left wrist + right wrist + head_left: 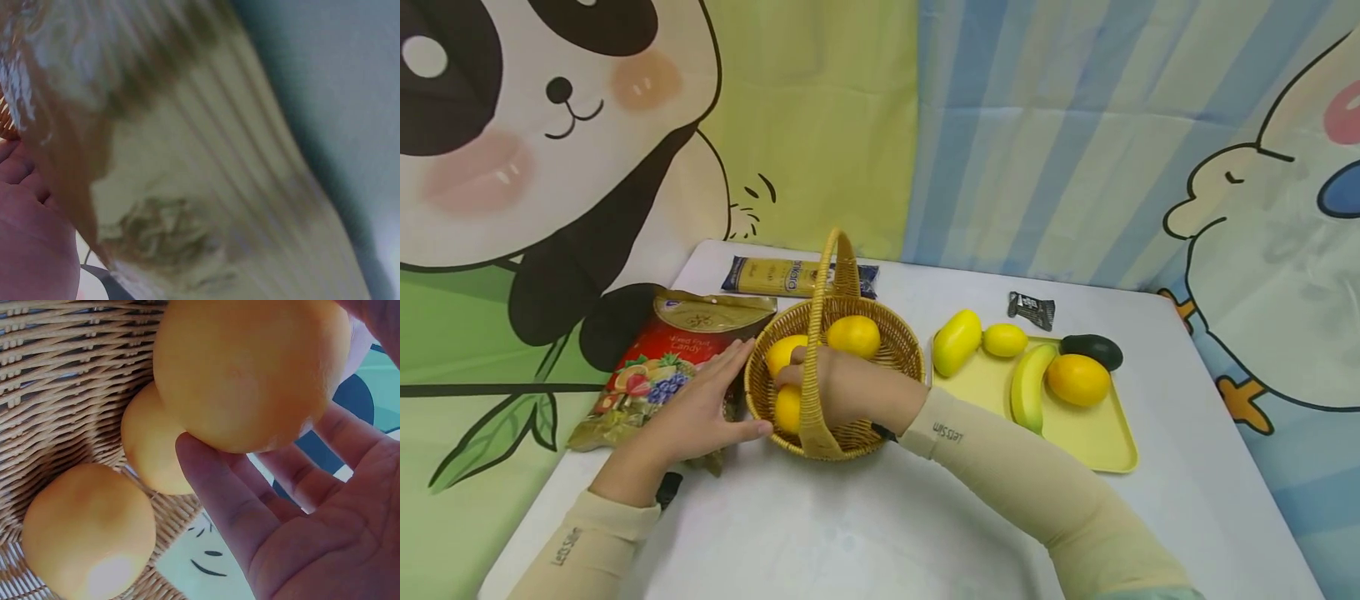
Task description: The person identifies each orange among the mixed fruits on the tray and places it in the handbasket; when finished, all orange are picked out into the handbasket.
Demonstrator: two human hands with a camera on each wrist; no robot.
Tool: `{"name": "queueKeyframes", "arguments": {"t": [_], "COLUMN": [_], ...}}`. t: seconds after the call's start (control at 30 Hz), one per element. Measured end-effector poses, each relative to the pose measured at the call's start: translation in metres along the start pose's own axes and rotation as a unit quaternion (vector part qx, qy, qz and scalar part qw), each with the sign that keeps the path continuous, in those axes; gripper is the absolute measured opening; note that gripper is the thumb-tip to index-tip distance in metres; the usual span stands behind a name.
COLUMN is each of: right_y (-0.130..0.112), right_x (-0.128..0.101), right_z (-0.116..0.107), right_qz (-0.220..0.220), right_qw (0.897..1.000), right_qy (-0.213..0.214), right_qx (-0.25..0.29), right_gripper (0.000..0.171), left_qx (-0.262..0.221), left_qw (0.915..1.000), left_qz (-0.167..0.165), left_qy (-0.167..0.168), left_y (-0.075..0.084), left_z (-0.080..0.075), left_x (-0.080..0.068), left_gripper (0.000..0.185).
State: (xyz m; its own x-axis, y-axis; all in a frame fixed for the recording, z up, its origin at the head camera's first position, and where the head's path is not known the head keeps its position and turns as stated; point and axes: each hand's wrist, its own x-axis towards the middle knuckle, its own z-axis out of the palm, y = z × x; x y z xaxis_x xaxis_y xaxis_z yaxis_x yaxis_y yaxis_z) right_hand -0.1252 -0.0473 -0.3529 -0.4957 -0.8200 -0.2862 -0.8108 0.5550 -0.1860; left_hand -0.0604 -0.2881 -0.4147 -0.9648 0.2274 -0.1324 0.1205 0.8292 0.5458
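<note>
My right hand reaches under the handle of a wicker basket. Its thumb and fingers curl round a yellow-orange orange, seen close up in the right wrist view. Two more oranges lie in the basket: one orange apart from the hand, another orange partly hidden behind the held one. My left hand has its fingers extended, fingertips and thumb right at the basket's left rim. Beside and partly beneath that hand lies a red and gold fruit candy bag, whose gold side fills most of the left wrist view.
On the right, a yellow tray bears a mango, a lemon, a banana, an orange and an avocado. Behind stand a small black packet and a pasta pack. The basket handle arches over my right hand.
</note>
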Motion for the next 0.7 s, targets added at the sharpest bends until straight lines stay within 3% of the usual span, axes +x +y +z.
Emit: {"name": "queueKeyframes", "arguments": {"t": [0.23, 0.7], "right_y": [-0.0055, -0.0062], "right_x": [0.0043, 0.0055], "right_z": [0.0025, 0.0064], "right_qz": [-0.008, -0.013], "right_qw": [0.998, 0.997], "right_qy": [-0.029, -0.033], "right_qx": [-0.046, -0.072], "right_gripper": [0.072, 0.063], "left_qx": [0.001, -0.008], "left_qw": [1.0, 1.0], "left_qz": [-0.001, 0.0], "left_qy": [0.001, 0.002], "left_y": [0.0012, 0.0009], "left_z": [0.0007, -0.0001], "left_x": [0.0, -0.0004], "left_gripper": [0.127, 0.127]}}
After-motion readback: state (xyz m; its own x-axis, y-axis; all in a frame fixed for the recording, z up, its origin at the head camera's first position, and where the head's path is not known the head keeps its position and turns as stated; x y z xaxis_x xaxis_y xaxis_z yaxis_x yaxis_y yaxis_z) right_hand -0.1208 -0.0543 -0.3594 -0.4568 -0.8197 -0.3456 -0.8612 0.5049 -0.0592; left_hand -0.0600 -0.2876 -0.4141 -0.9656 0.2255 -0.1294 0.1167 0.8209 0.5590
